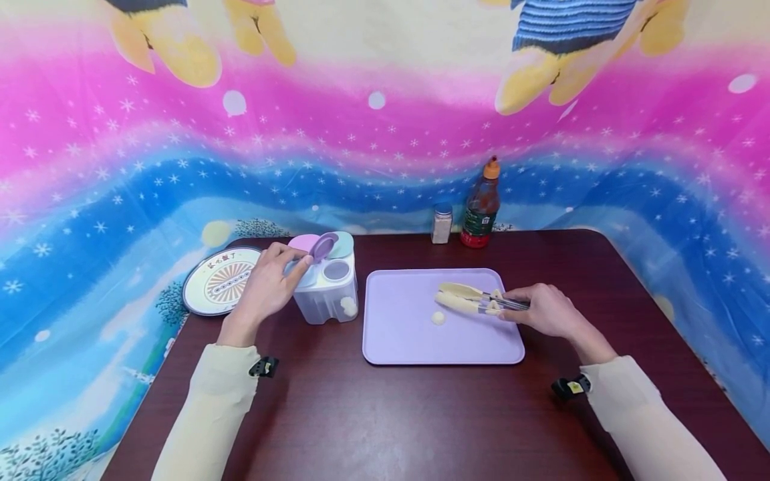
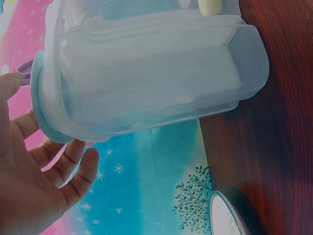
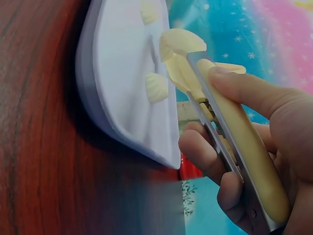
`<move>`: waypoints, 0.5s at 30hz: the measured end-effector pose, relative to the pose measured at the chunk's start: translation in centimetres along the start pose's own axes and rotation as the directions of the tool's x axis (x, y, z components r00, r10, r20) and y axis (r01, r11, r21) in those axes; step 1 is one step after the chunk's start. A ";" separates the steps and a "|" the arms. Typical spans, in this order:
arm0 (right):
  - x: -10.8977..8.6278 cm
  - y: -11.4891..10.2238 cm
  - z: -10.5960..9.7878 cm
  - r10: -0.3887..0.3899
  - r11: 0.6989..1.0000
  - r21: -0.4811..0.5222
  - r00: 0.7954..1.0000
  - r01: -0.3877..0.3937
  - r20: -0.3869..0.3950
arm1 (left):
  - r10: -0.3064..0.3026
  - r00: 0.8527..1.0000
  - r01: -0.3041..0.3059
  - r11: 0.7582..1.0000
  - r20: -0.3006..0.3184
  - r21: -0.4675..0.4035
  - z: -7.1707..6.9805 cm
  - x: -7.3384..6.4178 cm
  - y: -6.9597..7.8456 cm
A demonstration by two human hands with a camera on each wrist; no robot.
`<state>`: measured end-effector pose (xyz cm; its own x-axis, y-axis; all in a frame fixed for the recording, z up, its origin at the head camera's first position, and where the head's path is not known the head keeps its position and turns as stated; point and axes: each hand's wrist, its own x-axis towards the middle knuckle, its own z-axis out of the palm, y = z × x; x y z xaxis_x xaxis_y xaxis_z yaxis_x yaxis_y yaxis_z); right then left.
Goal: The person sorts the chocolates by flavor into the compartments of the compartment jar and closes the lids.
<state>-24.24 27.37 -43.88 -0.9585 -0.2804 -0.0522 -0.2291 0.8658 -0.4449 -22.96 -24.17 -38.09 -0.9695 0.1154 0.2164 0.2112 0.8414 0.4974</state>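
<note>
My left hand (image 1: 271, 284) pinches the raised purple lid (image 1: 323, 247) of a clear storage container (image 1: 325, 300). Below that lid, a round opening (image 1: 336, 270) shows in the top. In the left wrist view, the thumb meets the purple lid (image 2: 25, 73), beside a light blue lid (image 2: 46, 98). My right hand (image 1: 547, 308) grips metal tongs (image 1: 508, 302) with cream heads, over the lilac tray (image 1: 415, 344). The heads are slightly apart in the head view. A small cream ridged piece (image 3: 156, 88) lies on the tray, with another ridged piece (image 3: 148, 13) farther along.
Pale pieces (image 1: 349, 307) show low inside the container. Left of it is a patterned plate (image 1: 207, 287), partly behind my left hand. At the table's back edge stand a shaker jar (image 1: 442, 226) and a red sauce bottle (image 1: 480, 210). A printed cloth hangs behind the table.
</note>
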 end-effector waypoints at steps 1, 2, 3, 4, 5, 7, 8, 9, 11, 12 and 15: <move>0.0 -0.1 0.0 -0.004 1.000 0.015 1.000 0.004 0.000 | 0.000 1.000 0.000 1.000 -0.001 0.000 0.0 0.0 0.0; 0.0 -0.2 -0.1 -0.006 1.000 0.027 1.000 0.006 -0.001 | 0.000 1.000 0.000 1.000 -0.001 -0.001 0.0 0.0 0.0; 0.1 -0.3 -0.1 -0.008 0.999 0.041 1.000 0.008 -0.004 | 0.000 1.000 0.000 1.000 -0.001 -0.001 0.0 0.0 0.0; 0.1 -0.4 -0.2 -0.009 0.998 0.055 1.000 0.009 -0.004 | 0.000 1.000 0.000 1.000 -0.001 -0.001 -0.1 0.0 0.0; 0.2 -0.6 -0.2 -0.016 0.998 0.067 1.000 0.016 -0.004 | -0.001 1.000 0.001 1.000 -0.001 -0.002 -0.1 0.0 0.0; 0.3 -1.0 -0.3 -0.026 0.996 0.085 1.000 0.026 -0.009 | -0.002 1.000 0.002 1.000 0.000 -0.001 -0.1 0.0 0.0; 0.3 -1.3 -0.4 -0.026 0.995 0.094 1.000 0.027 -0.013 | -0.002 1.000 0.002 1.000 0.001 0.000 -0.1 0.0 0.0; 0.4 -1.6 -0.5 -0.028 0.994 0.105 0.999 0.029 -0.016 | -0.004 1.000 0.004 1.000 0.001 0.001 -0.1 0.0 0.0; 0.6 -2.2 -0.6 -0.041 0.992 0.120 0.999 0.043 -0.019 | -0.006 1.000 0.006 1.000 0.000 0.002 0.0 0.0 0.1; 0.7 -2.4 -0.6 -0.045 0.991 0.128 0.999 0.047 -0.021 | -0.008 1.000 0.008 1.000 0.000 0.001 0.0 -0.1 0.1; 1.0 -3.5 -0.8 -0.050 0.988 0.148 0.999 0.053 -0.022 | -0.011 1.000 0.011 1.000 0.001 0.000 0.0 -0.1 0.1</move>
<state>-24.50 24.39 -41.70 -0.9492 -0.3144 -0.0104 -0.2516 0.7788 -0.5746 -22.84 -24.10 -38.04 -0.9717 0.1067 0.2106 0.2008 0.8427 0.4996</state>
